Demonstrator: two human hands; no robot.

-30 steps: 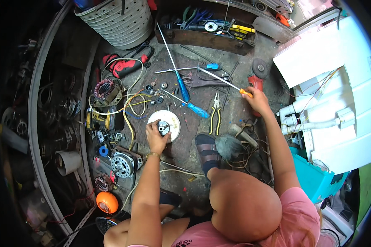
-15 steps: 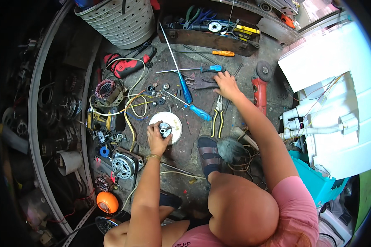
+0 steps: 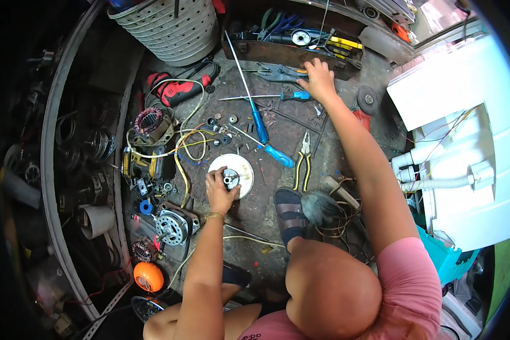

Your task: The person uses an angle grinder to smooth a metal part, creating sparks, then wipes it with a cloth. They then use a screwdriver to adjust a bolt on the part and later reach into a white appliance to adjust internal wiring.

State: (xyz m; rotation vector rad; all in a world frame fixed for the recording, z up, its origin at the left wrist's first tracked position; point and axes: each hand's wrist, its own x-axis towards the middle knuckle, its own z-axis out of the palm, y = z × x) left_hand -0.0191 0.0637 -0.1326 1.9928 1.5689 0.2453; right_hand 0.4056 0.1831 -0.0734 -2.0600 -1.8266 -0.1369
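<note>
My left hand (image 3: 221,192) grips the metal hub (image 3: 230,179) on a round white disc (image 3: 241,167). My right hand (image 3: 318,79) reaches high, fingers curled over the end of grey pliers (image 3: 277,73) at the toolbox's front, with an orange handle partly hidden under it. Just below lies a short blue-handled screwdriver (image 3: 294,96); a long blue screwdriver (image 3: 259,123) lies diagonally across the middle, with another blue-handled one (image 3: 279,156) beside the disc. Yellow-black pliers (image 3: 301,170) stand out near my sandalled foot, and small metal parts (image 3: 224,130) are scattered above the disc.
A toolbox (image 3: 249,54) and perforated basket (image 3: 164,28) stand at the back. A red power tool (image 3: 181,90), motor parts (image 3: 173,226), wires and an orange ball-shaped object (image 3: 148,276) are on the left. An angle grinder (image 3: 364,110) and a white appliance housing (image 3: 453,85) are on the right.
My right hand let go of the orange screwdriver near the grinder, reached to the grey pliers and moved them up toward the toolbox. My left hand stays on the hub.
</note>
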